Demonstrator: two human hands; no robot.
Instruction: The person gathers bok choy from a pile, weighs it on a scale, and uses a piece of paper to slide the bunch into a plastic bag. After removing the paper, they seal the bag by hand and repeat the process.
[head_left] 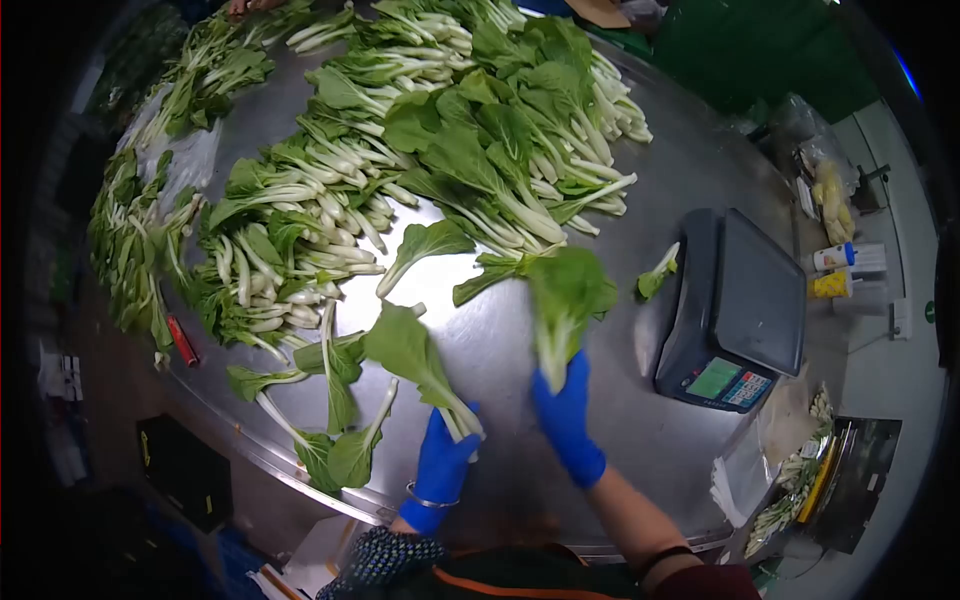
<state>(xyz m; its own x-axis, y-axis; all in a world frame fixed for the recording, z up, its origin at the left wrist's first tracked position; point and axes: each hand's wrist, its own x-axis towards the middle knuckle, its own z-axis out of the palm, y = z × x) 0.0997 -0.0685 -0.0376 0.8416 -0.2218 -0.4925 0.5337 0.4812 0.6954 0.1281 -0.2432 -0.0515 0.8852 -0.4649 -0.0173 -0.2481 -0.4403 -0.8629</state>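
My left hand (441,462), in a blue glove, is closed around the white stalks of a loose bok choy leaf (408,348); the green blade points up and away. To its right, my gloved right hand (570,418) grips the pale base of a bok choy (566,300), leaves upward and slightly blurred. Several loose leaves (352,458) lie on the steel table (500,340) left of my left hand. Beyond both hands spreads a large pile of bok choy (480,150), with white stems mostly turned toward the right and near side.
A digital scale (760,290) stands on the right, with a small leaf piece (658,272) beside it. A red-handled tool (182,341) lies at the left edge. Cups (832,258) and plastic bags (735,490) are at the right. Another person's hand (255,5) shows at the far top.
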